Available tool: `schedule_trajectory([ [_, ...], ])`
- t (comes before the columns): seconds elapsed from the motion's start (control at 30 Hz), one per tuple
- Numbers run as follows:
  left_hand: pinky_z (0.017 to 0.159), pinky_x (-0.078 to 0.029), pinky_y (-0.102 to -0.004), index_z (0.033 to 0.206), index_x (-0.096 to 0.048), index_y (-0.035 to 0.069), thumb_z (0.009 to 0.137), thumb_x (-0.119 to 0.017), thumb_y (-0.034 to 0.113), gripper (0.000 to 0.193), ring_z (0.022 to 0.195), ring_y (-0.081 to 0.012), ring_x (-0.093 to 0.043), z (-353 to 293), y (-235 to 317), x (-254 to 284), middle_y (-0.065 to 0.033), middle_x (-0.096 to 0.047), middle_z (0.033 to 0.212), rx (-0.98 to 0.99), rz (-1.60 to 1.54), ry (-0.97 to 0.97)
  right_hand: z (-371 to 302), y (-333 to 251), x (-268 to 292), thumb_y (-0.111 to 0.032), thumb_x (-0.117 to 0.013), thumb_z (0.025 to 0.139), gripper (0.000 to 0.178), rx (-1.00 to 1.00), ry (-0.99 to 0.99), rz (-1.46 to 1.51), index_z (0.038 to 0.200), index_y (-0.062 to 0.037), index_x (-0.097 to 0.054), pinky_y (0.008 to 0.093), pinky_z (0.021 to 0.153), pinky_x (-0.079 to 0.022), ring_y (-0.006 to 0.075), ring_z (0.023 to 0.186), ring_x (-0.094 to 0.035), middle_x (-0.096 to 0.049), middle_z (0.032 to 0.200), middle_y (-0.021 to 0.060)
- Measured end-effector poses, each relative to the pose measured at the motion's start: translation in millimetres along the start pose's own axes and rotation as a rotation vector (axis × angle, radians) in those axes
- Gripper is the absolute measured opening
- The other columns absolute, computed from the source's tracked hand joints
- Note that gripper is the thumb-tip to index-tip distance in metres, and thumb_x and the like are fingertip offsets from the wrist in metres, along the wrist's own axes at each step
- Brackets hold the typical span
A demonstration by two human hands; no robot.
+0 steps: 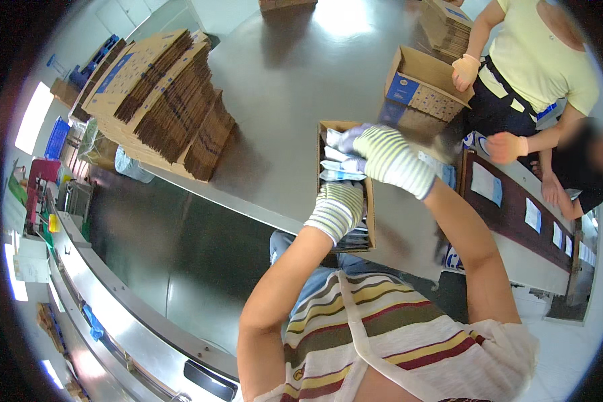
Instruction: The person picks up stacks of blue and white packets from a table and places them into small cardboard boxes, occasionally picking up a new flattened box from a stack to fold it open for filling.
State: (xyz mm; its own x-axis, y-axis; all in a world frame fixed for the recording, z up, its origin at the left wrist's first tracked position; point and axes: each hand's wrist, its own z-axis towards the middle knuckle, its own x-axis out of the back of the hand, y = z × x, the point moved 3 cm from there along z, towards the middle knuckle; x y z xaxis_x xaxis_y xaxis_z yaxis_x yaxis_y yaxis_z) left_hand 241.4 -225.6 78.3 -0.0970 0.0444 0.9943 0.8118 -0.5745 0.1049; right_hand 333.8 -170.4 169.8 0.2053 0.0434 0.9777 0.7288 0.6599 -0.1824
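Striped apron (388,342) nearest. Both gloved hands, left (337,209) and right (382,155), grasp white pouches (338,164) inside narrow carton (323,144), contents partly hidden. Steel surface (281,87) carries flattened cartons (161,94).

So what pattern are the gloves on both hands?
Grey-and-white stripes on the left hand and right hand; head view.

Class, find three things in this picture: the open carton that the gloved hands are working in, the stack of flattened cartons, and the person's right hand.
open carton (370,221): head view, right side wall.
stack of flattened cartons (157,94): head view, top sheets.
right hand (382,153): head view, back of the striped glove.
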Motion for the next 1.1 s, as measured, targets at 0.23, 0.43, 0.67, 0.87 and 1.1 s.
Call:
schedule_trajectory([
  [0.23, 0.100, -0.037, -0.0419, 0.109, -0.056, 0.001, 0.082, -0.055, 0.023, 0.036, 0.109, -0.0291, -0.055, -26.1, 26.7, 44.7, -0.0164, -0.060, 0.108, -0.087, 0.047, -0.182, 17.3, 9.6, -31.0, -0.023, -0.057, 0.081, 0.017, 0.005, 0.013, -0.201, 0.087, -0.0111, -0.068, 0.0381, 0.080, -0.044, 0.0245, 0.089, -0.061, -0.066, 0.098, 0.0094],
  [0.43, 0.077, -0.051, -0.0377, 0.119, -0.051, -0.001, 0.086, -0.054, 0.014, 0.036, 0.082, -0.0333, -0.063, -120.1, -18.3, 44.2, -0.0200, -0.063, 0.093, 0.422, -0.499, 0.222, -79.9, -73.3, 11.9, -0.037, -0.067, 0.072, 0.031, 0.411, -0.047, 0.057, 0.085, -0.0096, -0.063, 0.0396, 0.060, -0.048, 0.0258, 0.065, -0.059, -0.060, 0.073, 0.0073],
  [0.67, 0.085, -0.047, -0.0372, 0.126, -0.045, -0.003, 0.091, -0.048, 0.013, 0.038, 0.099, -0.0343, -0.060, -98.7, -29.8, 47.7, -0.0237, -0.057, 0.112, 0.368, -0.867, 0.462, -63.1, -75.1, -57.0, -0.019, -0.050, 0.078, 0.047, 0.392, 0.114, -0.208, 0.123, -0.0052, -0.053, 0.0324, 0.053, -0.039, 0.0173, 0.057, -0.051, -0.054, 0.070, 0.0042],
  [0.87, 0.094, -0.042, -0.0419, 0.124, -0.047, 0.001, 0.082, -0.056, 0.006, 0.043, 0.110, -0.0398, -0.052, -138.1, -41.6, 58.3, -0.0232, -0.055, 0.117, 0.410, -0.519, 0.542, 134.3, 86.5, -38.5, -0.025, -0.055, 0.080, 0.034, -0.133, 0.361, -0.214, 0.103, 0.0007, -0.057, 0.0470, 0.070, -0.044, 0.0343, 0.077, -0.058, -0.060, 0.084, 0.0183],
  [1.1, 0.099, -0.039, -0.0462, 0.114, -0.052, 0.006, 0.079, -0.057, 0.006, 0.035, 0.115, -0.0382, -0.047, -293.3, -47.5, 5.6, -0.0167, -0.053, 0.117, 0.776, -0.329, 0.464, 176.6, 58.1, -51.5, -0.045, -0.062, 0.081, 0.066, -0.126, 0.193, -0.416, 0.130, -0.0040, -0.044, 0.0438, 0.095, -0.041, 0.0374, 0.109, -0.053, -0.055, 0.120, 0.0224],
])
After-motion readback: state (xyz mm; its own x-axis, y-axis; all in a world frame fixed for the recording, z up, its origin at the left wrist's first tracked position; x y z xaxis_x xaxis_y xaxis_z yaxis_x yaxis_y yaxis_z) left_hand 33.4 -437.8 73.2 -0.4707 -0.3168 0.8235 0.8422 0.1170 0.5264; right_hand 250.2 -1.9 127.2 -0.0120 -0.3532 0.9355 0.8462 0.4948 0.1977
